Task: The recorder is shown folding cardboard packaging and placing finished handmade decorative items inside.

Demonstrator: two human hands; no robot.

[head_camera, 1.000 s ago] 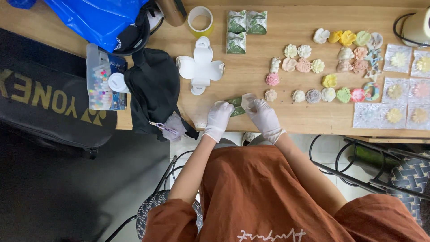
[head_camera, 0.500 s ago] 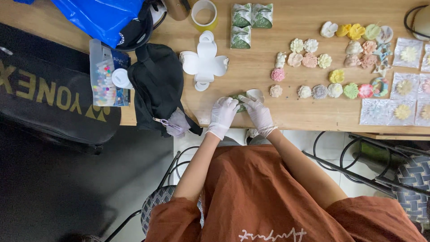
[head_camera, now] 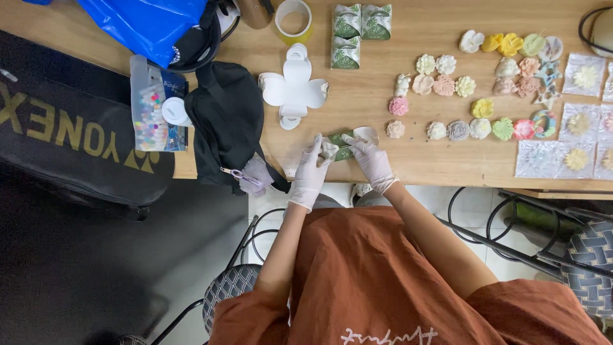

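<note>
Head view: two gloved hands fold one green box.

Blue plastic bag, tape roll, black pouch

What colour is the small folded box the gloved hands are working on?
Green and white, best seen in the head view: the box sits between the left hand and right hand.

Left hand now turned up on its edge, no longer flat over the green and white box. More of the box showing. Right hand a bit further up the table, fingers pinching the box's top flap.
</note>
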